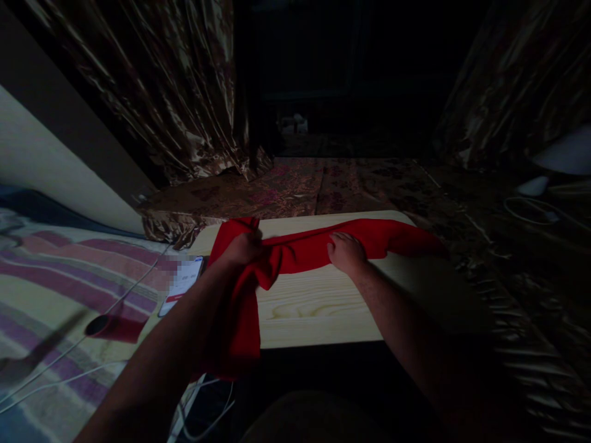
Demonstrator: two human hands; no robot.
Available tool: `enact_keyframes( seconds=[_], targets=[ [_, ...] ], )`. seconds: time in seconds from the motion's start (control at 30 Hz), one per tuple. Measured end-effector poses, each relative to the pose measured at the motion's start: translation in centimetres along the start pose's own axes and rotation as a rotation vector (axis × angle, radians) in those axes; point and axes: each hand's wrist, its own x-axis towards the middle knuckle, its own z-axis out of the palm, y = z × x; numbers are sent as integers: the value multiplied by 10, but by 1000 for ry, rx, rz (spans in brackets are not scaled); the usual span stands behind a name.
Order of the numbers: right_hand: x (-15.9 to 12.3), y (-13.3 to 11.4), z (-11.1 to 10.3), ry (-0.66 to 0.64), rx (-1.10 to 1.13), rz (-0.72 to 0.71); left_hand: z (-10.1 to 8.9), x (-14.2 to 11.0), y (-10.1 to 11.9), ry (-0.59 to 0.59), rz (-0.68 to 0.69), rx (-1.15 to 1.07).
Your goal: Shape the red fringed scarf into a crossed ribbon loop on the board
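A long piece of red cloth (pixel 305 249) lies across a small pale wood-grain table (pixel 318 311). Its left part is bunched and hangs over the near edge, while a narrow strip reaches to the table's right side. My left hand (pixel 244 248) is closed around the bunched part, with folds gathered beside the fingers. Farther right, my right hand (pixel 347 251) rests palm down on the strip, fingers laid over the fabric and thumb slightly apart. The dim light hides fine detail of the cloth.
A phone (pixel 184 283) with a lit screen lies at the table's left edge, near a dark red cylindrical object (pixel 115 328). White cables (pixel 55 383) cross the striped bedding (pixel 41 271). Patterned curtains (pixel 184 92) hang behind; a white lamp-like object (pixel 566 151) stands right.
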Motion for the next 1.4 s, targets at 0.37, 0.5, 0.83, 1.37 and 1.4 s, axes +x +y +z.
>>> enact_keyframes(
  seconds=[0.37,0.5,0.83,1.37,1.4],
  targets=[
    [-15,-22,-14,-47,235,-361,18,5,-14,-109,-213,-560],
    [-18,-33,-13,-244,162,-434,19,1,-13,-111,-237,-745],
    [-6,-16,-4,-87,-138,93,18,-5,-25,-266,-193,-956],
    [-7,-13,-5,146,110,-140,42,-46,46,-374,106,437],
    [-8,-13,-6,150,122,-147,44,-46,45,-352,91,499]
  ],
)
